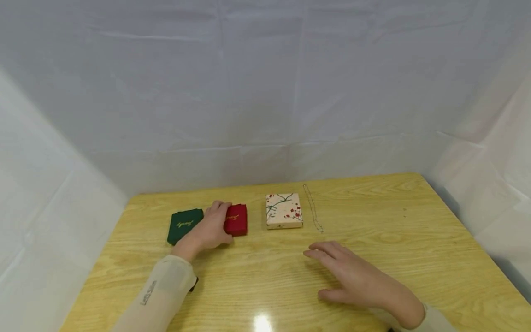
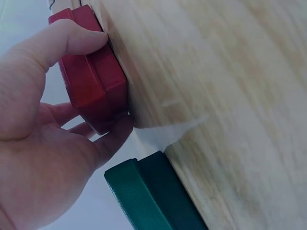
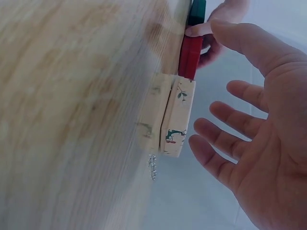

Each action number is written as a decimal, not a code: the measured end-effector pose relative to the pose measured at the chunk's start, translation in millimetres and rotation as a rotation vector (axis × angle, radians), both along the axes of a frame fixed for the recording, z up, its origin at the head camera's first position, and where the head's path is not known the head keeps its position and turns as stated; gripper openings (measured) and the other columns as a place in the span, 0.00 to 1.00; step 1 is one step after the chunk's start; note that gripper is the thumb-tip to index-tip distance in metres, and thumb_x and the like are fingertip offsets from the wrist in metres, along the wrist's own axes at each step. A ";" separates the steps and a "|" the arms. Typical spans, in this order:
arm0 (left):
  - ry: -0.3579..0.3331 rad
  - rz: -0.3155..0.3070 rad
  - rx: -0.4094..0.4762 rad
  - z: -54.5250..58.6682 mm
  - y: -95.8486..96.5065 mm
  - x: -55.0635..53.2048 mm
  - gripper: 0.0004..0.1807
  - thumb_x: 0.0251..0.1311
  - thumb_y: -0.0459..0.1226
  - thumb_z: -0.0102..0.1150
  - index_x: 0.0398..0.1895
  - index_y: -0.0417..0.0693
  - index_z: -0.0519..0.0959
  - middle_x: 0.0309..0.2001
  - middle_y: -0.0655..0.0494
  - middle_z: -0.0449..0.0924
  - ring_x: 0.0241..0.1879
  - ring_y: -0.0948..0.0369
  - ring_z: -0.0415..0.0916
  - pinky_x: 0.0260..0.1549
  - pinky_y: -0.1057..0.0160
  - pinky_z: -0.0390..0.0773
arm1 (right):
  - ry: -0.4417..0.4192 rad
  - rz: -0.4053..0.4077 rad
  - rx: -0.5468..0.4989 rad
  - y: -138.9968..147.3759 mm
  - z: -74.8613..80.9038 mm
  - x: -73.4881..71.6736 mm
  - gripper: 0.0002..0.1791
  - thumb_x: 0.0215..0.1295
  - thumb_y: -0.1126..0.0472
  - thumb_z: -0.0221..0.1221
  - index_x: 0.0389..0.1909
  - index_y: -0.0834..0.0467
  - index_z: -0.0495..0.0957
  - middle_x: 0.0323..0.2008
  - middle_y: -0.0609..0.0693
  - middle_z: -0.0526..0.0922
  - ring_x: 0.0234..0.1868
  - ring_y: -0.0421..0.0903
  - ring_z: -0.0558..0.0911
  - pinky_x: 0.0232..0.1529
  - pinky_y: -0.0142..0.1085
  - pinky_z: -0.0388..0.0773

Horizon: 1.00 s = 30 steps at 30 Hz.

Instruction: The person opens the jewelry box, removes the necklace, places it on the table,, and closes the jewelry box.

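Note:
My left hand grips a small red jewelry box with gold script on its lid. In the left wrist view the thumb lies along one side of the red box and the other fingers bend round it. A green jewelry box with the same kind of script lies just left, partly covered by that hand. My right hand hovers over the table's front right, its fingers spread and holding nothing. Beyond it are a cream floral box and a thin silver chain necklace.
The boxes and necklace lie in a row toward the back of a wooden table. A white cloth backdrop rises behind the far edge, with more white cloth at both sides.

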<state>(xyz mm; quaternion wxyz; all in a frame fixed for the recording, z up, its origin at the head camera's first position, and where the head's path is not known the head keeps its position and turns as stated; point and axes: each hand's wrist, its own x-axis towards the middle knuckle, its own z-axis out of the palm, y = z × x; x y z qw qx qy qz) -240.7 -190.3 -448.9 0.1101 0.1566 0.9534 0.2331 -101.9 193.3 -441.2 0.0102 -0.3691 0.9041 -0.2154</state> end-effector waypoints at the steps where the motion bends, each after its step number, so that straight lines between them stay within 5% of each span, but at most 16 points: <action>1: 0.001 0.000 0.000 -0.7 -0.3 0.4 0.56 0.54 0.36 0.80 0.82 0.34 0.55 0.75 0.34 0.56 0.67 0.39 0.62 0.61 0.38 0.75 | -0.011 -0.004 0.001 -0.3 0.2 0.1 0.46 0.63 0.47 0.76 0.79 0.51 0.67 0.73 0.50 0.69 0.72 0.49 0.70 0.66 0.51 0.76; 12: 0.042 -0.011 0.006 3.5 0.7 10.6 0.56 0.53 0.37 0.80 0.81 0.33 0.55 0.73 0.34 0.58 0.65 0.40 0.64 0.59 0.39 0.76 | -0.019 -0.011 0.009 -3.5 1.2 -3.6 0.46 0.64 0.46 0.75 0.79 0.50 0.66 0.74 0.50 0.68 0.73 0.50 0.70 0.67 0.52 0.76; 30: 0.137 -0.044 0.089 13.5 16.5 46.5 0.55 0.50 0.35 0.80 0.80 0.36 0.59 0.71 0.42 0.62 0.63 0.45 0.65 0.56 0.44 0.78 | 0.032 -0.005 -0.005 -17.3 7.9 -14.6 0.48 0.64 0.46 0.75 0.80 0.54 0.64 0.75 0.52 0.68 0.74 0.50 0.69 0.70 0.49 0.72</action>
